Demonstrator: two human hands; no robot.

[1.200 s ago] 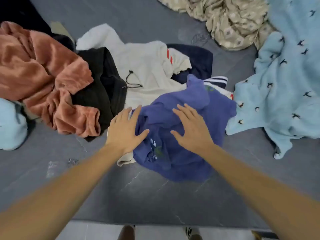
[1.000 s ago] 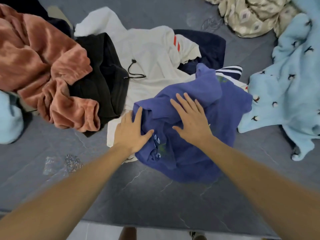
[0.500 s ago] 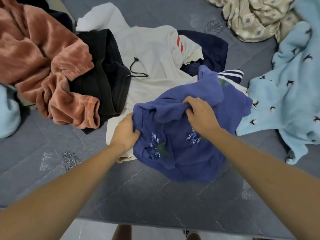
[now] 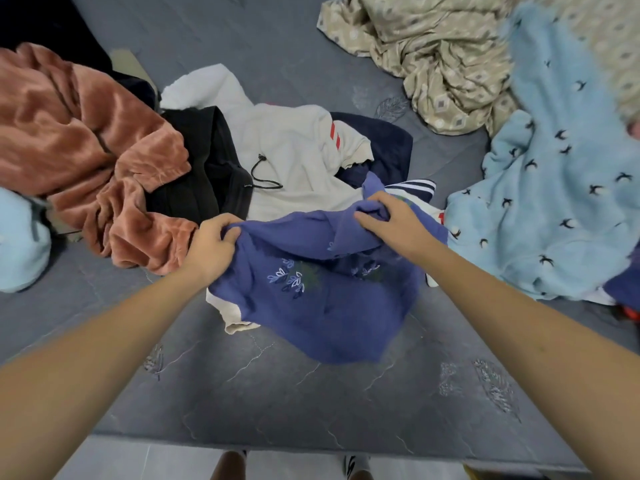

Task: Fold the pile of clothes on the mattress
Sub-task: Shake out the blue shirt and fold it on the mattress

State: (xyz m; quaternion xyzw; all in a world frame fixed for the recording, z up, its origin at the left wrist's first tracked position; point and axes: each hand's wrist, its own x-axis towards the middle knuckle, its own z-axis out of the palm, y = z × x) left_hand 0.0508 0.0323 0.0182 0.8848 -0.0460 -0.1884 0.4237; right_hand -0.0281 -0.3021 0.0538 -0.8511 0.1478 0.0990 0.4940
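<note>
Blue shirt (image 4: 322, 306): gripped by left hand (image 4: 211, 247) and right hand (image 4: 391, 223), unfolded; pile (image 4: 291, 157) unfolded, nothing done.

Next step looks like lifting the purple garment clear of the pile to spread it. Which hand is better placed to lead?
Probably the left hand: it grips the purple garment at an outer corner. The right hand holds a bunched fold mid-edge.
</note>
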